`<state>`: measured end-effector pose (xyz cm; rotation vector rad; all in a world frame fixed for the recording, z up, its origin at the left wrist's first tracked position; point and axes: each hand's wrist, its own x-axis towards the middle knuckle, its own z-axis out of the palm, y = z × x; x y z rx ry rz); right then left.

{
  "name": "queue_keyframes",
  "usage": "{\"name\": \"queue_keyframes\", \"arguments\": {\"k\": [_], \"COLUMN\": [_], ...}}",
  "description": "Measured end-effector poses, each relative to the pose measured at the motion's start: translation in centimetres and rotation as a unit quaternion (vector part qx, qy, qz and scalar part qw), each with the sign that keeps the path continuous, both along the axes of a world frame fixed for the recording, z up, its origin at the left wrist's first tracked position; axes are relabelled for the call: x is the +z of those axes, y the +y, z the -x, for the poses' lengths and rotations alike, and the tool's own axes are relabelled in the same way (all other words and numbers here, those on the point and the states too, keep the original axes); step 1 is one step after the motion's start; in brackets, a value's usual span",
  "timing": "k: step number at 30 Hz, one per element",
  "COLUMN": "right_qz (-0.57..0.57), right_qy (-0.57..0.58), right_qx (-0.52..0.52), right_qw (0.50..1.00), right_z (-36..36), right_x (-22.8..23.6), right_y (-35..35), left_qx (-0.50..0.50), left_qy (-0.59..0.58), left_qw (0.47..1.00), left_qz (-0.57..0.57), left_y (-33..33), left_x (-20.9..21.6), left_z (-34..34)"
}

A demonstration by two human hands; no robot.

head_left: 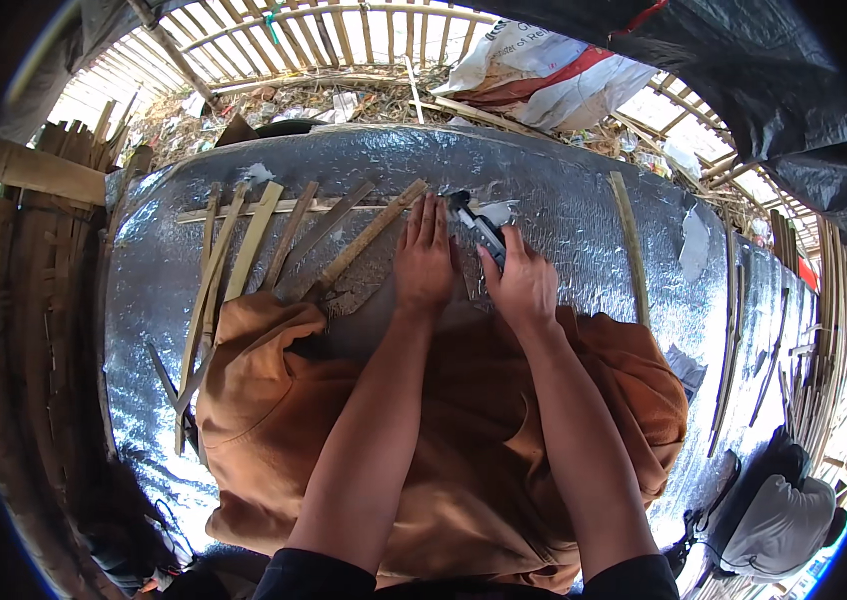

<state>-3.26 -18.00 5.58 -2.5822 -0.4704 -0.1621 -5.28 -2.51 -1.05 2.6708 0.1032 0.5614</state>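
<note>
My left hand (425, 255) lies flat with its fingers stretched together, pointing away from me. Its fingertips are beside the upper end of a slanting bamboo strip (376, 234); what is under the palm is hidden. In my right hand (524, 280) is what looks like a small hammer (485, 232), with a dark head, a pale metal shaft and a dark grip. The hammer's head is close to my left fingertips; I cannot tell whether it touches anything. Both forearms pass over a brown cloth (444, 450) spread in front of me.
A silvery foil sheet (564, 220) covers the work surface. Several bamboo strips (254, 238) fan out at the left, crossing a thin horizontal one. Another strip (631, 245) lies at the right. Bamboo poles (39, 300) stand far left; a grey-black bag (776, 520) sits lower right.
</note>
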Motion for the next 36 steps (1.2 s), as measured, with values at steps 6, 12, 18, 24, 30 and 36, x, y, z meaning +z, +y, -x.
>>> {"name": "queue_keyframes", "arguments": {"k": [6, 12, 18, 24, 30, 36], "right_qz": [0.009, 0.073, 0.091, 0.118, 0.136, 0.111], "right_qy": [-0.047, -0.008, -0.024, -0.004, -0.028, -0.009], "right_qx": [0.096, 0.063, 0.067, 0.031, 0.042, 0.053], "right_qw": [0.994, 0.995, 0.993, 0.992, 0.989, 0.992], "right_z": [0.3, 0.0, -0.2, -0.1, -0.3, 0.0], "right_x": [-0.1, -0.5, -0.8, -0.4, -1.1, 0.0], "right_y": [0.1, -0.1, -0.2, 0.3, 0.3, 0.7], "left_qx": [0.013, 0.014, 0.012, 0.011, 0.014, 0.015], "left_qy": [-0.012, -0.019, 0.023, -0.023, -0.035, -0.044], "left_qw": [1.000, 1.000, 1.000, 1.000, 0.999, 0.999], "left_qz": [0.025, -0.016, -0.015, 0.002, 0.005, 0.004], "left_y": [-0.6, -0.3, -0.4, -0.3, -0.8, -0.5], "left_x": [0.5, 0.0, -0.2, 0.4, 1.1, 0.8], "left_z": [0.0, -0.1, -0.1, -0.3, -0.3, -0.2]}}
